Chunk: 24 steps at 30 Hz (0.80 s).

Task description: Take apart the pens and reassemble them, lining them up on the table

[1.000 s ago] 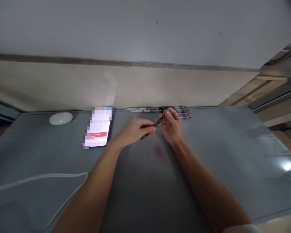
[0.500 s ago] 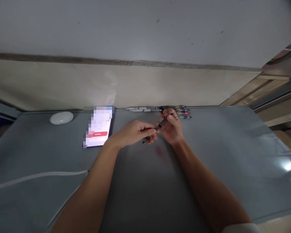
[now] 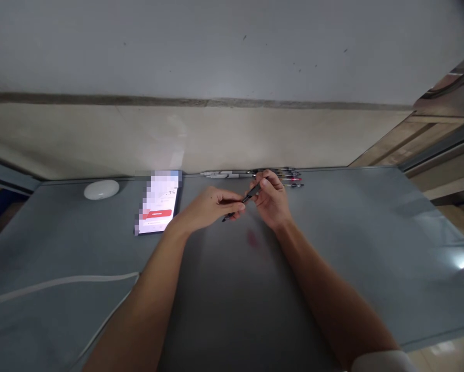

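A black pen (image 3: 251,193) is held slantwise above the table, its lower tip toward the left. My left hand (image 3: 213,207) pinches its lower part between thumb and fingers. My right hand (image 3: 271,199) is closed on the upper end. Behind my right hand, several pens (image 3: 293,178) with dark and red parts lie side by side against the wall, partly hidden by the fingers. Left of them, white pens (image 3: 224,174) rest along the table's back edge.
The grey table (image 3: 324,248) meets a pale wall (image 3: 255,134). A lit phone (image 3: 162,206) lies left of my hands, with a white rounded case (image 3: 101,189) farther left. A white cable (image 3: 69,279) runs across the left side. A reddish stain (image 3: 252,238) marks the tabletop.
Both hands have shifted slightly to the left with the pen, which both still hold. The pen's two parts look closer together. The view has tilted a little.
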Available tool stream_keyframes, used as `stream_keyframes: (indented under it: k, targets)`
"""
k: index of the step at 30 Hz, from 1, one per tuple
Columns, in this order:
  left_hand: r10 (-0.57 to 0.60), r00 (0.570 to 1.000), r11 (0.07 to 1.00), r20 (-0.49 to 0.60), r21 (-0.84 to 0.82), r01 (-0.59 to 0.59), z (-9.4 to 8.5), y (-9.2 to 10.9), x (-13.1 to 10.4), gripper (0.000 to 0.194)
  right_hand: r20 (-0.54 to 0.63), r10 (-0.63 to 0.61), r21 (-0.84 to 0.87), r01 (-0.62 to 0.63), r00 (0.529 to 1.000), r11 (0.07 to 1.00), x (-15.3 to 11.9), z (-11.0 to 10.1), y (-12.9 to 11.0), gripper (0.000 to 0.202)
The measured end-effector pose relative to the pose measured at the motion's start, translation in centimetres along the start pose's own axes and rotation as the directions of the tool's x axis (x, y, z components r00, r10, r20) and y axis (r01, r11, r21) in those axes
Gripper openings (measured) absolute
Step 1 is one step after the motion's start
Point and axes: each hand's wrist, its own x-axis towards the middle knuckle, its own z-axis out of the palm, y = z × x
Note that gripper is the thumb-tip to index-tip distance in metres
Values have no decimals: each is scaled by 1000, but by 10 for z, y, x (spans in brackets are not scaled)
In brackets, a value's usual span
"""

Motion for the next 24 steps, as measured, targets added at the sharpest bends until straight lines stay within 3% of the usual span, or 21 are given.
stream_keyframes:
  k: [3, 7, 10, 13, 16, 19, 21, 24]
  targets:
    - [14, 998, 1000, -68, 10, -13, -2, -2, 0, 21, -84, 24, -65, -29, 996, 997, 3, 3, -6, 21]
    - [16, 962, 986, -272, -155, -61, 3, -11, 3, 19, -139, 66, -197, -93, 988, 976, 3, 2, -14, 28]
    - [-50, 871, 892, -489, -414, -181, 14, -15, 9, 23, -142, 37, -394, -91, 989, 915, -1, -1, -14, 30]
    - [-164, 753, 688, -638, -621, -376, 28, -13, 17, 24, -83, -41, -683, -27, 996, 730, -8, -2, -11, 29]
    - [-278, 682, 525, -677, -701, -482, 41, -9, 23, 23, 52, -77, -850, 85, 996, 521, -16, 0, -7, 26]
    - [-318, 660, 460, -681, -719, -521, 53, -6, 26, 22, 137, -59, -905, 149, 989, 399, -21, 3, -6, 24]
    - [-317, 656, 451, -685, -717, -531, 59, -5, 25, 22, 151, -71, -915, 166, 986, 367, -23, 5, -6, 22]
    - [-309, 659, 456, -686, -715, -530, 63, -4, 21, 21, 125, -104, -899, 157, 987, 410, -24, 5, -8, 21]
